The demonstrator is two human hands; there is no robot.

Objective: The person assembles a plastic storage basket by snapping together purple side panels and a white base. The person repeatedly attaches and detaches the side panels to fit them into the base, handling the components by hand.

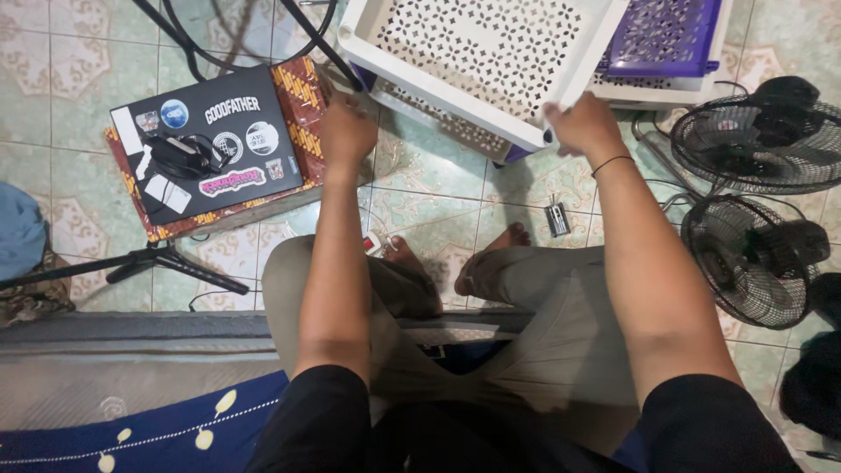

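Right hand [583, 125] gripping white tray [477, 52] edge, left hand [347, 131] — knuckles curled

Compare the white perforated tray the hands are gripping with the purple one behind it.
The white tray is held by both the left hand and the right hand; the purple tray is untouched. The white tray looks larger and lies nearer the person; the purple tray sits farther right, partly cut off by the picture's edge. Both are perforated plastic with raised rims.

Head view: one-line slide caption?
Seated person's left hand and right hand grip a white perforated shelf rack above a tiled floor.
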